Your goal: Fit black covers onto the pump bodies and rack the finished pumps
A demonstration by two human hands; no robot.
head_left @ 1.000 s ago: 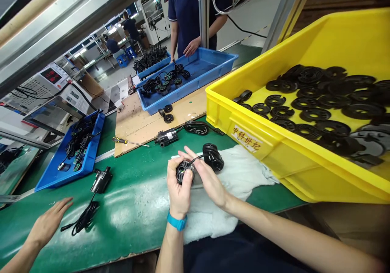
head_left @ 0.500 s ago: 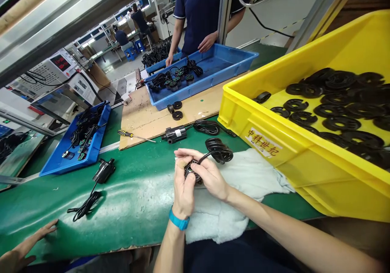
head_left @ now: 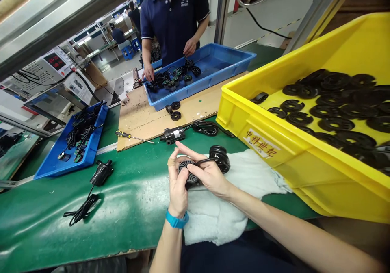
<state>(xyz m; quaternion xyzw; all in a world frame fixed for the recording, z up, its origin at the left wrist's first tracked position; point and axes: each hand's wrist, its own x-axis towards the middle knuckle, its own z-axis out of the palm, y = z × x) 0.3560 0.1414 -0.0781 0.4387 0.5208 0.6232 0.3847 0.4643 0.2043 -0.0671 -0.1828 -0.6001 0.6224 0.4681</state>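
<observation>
Both my hands hold a round black part with a patterned, slotted face (head_left: 191,178) above a white cloth (head_left: 219,220). My left hand (head_left: 177,187), a blue band at its wrist, grips it from the left with the thumb on the face. From the right, my right hand (head_left: 211,178) presses its thumb on the same face, its index finger stretched out. A black cable runs from the part over my right hand to a coiled bundle (head_left: 219,159). Beyond my fingers lies a black pump-like unit (head_left: 174,135) with a white label and its own coiled cable (head_left: 205,128).
A yellow bin (head_left: 292,173) of black ring-shaped parts stands at right. A blue tray (head_left: 198,84) and another blue tray (head_left: 94,139) hold cabled parts. A screwdriver (head_left: 128,135) lies near the cardboard's edge. Another black unit (head_left: 101,172) sits at left. A co-worker (head_left: 176,21) stands opposite.
The round part's patterned face now shows more between my thumbs. Across the table, the co-worker has shifted left, a hand now at the tray's cables. Another person's hand at lower left has left view.
</observation>
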